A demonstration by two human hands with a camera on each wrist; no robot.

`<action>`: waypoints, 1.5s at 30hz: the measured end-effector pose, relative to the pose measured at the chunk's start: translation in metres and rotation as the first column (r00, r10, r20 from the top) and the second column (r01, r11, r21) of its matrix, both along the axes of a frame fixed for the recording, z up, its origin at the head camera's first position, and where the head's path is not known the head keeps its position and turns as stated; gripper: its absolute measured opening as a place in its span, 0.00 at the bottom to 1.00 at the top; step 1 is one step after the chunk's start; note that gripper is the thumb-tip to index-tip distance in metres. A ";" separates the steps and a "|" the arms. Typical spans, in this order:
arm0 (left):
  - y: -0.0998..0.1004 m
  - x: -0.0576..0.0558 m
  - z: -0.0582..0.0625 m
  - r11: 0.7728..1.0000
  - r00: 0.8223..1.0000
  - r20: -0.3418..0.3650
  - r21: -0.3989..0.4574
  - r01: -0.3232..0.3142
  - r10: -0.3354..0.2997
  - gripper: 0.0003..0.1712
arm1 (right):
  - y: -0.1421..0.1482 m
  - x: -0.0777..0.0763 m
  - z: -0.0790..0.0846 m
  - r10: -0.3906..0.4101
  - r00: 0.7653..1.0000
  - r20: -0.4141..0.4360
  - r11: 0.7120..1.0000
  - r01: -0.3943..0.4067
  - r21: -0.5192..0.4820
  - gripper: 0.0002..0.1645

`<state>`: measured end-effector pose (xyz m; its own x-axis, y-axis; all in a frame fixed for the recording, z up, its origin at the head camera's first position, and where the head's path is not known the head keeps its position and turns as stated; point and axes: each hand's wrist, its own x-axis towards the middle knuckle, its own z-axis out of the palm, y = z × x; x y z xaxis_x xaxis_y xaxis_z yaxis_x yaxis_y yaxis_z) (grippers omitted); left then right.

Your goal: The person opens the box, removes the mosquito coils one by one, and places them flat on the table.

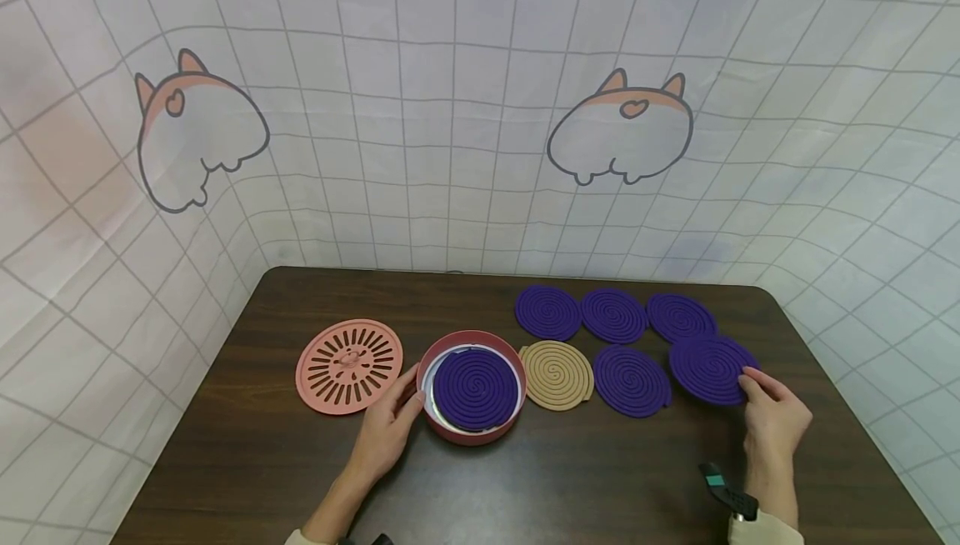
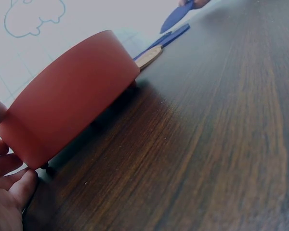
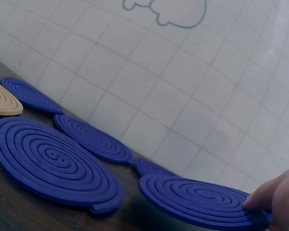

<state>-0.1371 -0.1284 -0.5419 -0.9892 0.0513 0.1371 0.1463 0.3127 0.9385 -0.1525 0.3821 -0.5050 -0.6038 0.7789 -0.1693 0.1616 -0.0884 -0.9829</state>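
This person's left hand is gripping a red tin by its side while the right hand is pinching a purple coil above the table.

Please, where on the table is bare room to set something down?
The table is bare in front of the red bowl and tan coil, and left of the pink lid. Right of the bowl is crowded: purple coils lie close together, the right hand holding another.
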 end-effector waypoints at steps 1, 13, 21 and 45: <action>0.000 0.000 0.000 1.000 1.000 -0.004 0.000 0.000 0.000 0.28 | 0.001 0.001 0.000 0.003 1.000 0.012 1.000 -0.003 0.003 0.10; -0.001 0.002 0.001 1.000 1.000 0.007 -0.017 -0.006 0.006 0.29 | 0.008 0.007 0.002 0.058 0.990 0.129 0.996 -0.067 0.061 0.07; -0.002 0.003 0.003 1.000 1.000 0.001 0.000 0.004 -0.004 0.29 | 0.006 0.006 0.000 0.081 0.983 0.164 0.992 -0.096 0.082 0.08; -0.001 0.002 0.003 0.999 1.000 -0.004 0.031 0.024 -0.024 0.29 | 0.003 0.010 0.003 0.136 0.901 0.412 0.911 -0.277 0.306 0.33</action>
<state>-0.1355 -0.1291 -0.5393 -0.9872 0.0705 0.1430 0.1572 0.2801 0.9470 -0.1426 0.3851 -0.5015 -0.7035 0.6934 -0.1560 0.4980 0.3244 -0.8042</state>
